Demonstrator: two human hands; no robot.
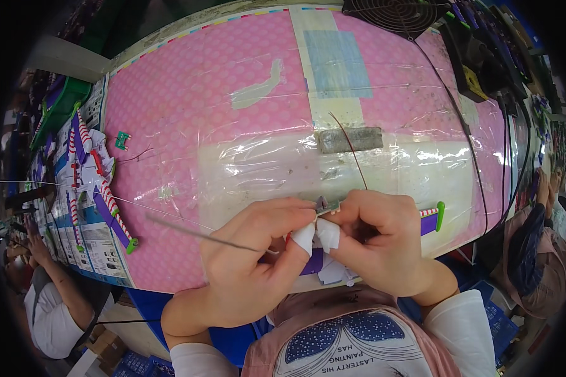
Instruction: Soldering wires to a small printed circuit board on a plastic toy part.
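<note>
My left hand and my right hand meet in front of my body, both closed, with white wrapping on the thumbs. The fingertips of both pinch a small greyish flat part, mostly hidden; its kind does not show. A dark reddish wire runs up from beside my right fingers. A thin grey rod-like piece extends leftward from across my left hand. Beneath the hands lies a purple piece with white parts, largely covered. A striped purple part with a green end shows beyond my right hand.
A metal block lies on the pink, film-covered table. At left are a small green circuit board, striped purple parts and a green bin. A fan stands at the back. Cables hang at right; people sit on both sides.
</note>
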